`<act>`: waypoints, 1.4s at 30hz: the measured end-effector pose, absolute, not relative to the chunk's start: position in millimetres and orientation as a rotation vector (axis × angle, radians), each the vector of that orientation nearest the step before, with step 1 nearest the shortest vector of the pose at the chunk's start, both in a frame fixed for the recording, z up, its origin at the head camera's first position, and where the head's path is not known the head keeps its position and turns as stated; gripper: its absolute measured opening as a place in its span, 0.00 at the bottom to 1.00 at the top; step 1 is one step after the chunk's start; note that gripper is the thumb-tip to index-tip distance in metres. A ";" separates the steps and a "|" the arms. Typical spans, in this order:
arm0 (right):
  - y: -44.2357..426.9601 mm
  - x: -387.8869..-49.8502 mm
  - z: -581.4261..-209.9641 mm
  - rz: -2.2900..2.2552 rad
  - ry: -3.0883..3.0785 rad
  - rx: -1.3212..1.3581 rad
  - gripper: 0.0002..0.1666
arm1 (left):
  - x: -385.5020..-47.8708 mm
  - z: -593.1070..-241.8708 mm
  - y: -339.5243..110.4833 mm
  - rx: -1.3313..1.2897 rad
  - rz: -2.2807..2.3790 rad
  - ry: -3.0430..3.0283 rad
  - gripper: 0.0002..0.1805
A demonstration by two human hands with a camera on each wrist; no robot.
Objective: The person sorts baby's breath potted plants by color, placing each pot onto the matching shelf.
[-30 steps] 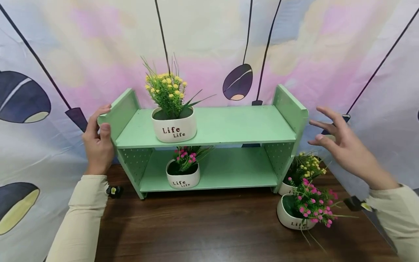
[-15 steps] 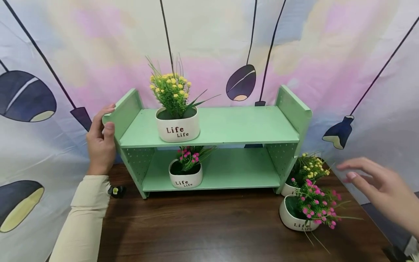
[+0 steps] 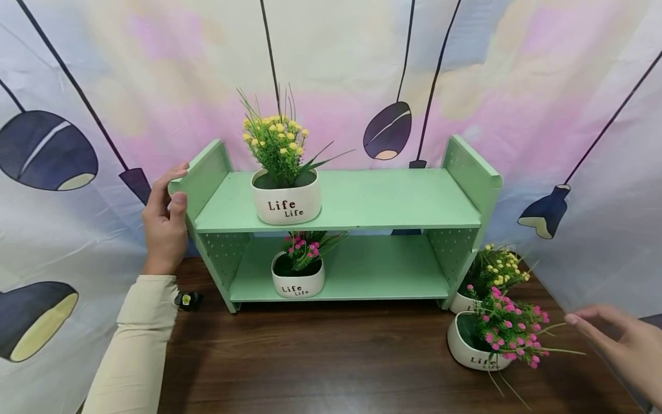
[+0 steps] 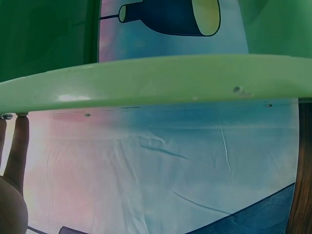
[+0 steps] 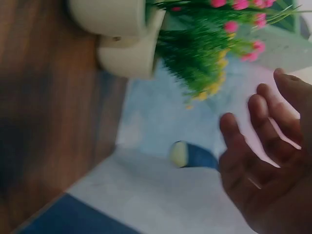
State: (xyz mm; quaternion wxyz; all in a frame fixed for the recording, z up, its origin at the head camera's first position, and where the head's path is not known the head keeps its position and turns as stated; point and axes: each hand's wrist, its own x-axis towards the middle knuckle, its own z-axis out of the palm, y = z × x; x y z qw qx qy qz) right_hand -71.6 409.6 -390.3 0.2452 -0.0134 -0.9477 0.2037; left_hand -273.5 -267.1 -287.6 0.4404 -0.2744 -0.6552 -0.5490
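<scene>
Though near flowers [image 3: 509,308], right hand [image 3: 623,348] cropped.

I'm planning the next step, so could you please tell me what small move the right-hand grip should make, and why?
Probably bring the right-hand grip inward to the pot of pink flowers on the table: it holds nothing, hovers beside that plant, and both boards of the shelf have bare space at right.

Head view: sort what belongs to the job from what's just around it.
Likely in the job:
shelf, left hand touching
top yellow pot
lower pink pot
front pink pot, nearest right hand
rear yellow pot

Likely just there:
table
backdrop
</scene>
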 end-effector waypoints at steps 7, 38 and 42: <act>421.0 -71.1 -427.1 0.728 -3.055 -0.123 0.14 | -285.1 -291.4 -273.2 -0.666 -1.365 -1.650 0.33; 372.9 -69.8 -496.1 0.662 -2.199 0.671 0.20 | -285.5 -297.3 -274.3 -0.638 -1.384 -1.621 0.33; 374.5 -74.3 -500.0 0.638 -2.146 0.727 0.19 | -285.5 -297.2 -273.2 -0.634 -1.387 -1.623 0.34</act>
